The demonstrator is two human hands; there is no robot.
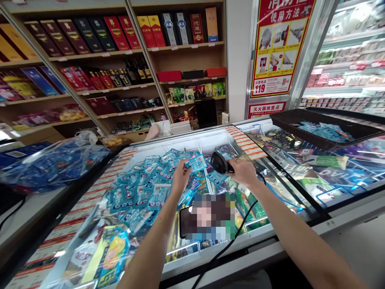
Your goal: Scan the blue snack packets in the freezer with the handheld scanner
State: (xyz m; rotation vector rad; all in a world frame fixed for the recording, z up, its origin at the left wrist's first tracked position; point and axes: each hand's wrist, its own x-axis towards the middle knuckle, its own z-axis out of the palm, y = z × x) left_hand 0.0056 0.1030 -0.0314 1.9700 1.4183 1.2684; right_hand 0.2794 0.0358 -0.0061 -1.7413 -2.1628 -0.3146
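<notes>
My left hand (pixel 181 176) pinches a small light-blue packet (pixel 197 163) and holds it up over an open chest freezer (pixel 210 138). My right hand (pixel 244 171) grips a black handheld barcode scanner (pixel 219 162), its head close to the packet's right side. A black cable (pixel 237 233) runs from the scanner down over the freezer's front edge. Below the hands lies a heap of several similar blue packets (pixel 144 188). A phone (pixel 207 216) stands propped at the freezer's near edge, its screen blurred.
A clear bag of blue packets (pixel 57 160) sits on the counter at left. A black tray (pixel 325 126) with blue packets rests on the freezer's glass lid at right. Wooden shelves (pixel 120 52) of boxed goods stand behind. A red poster (pixel 279 44) hangs on the pillar.
</notes>
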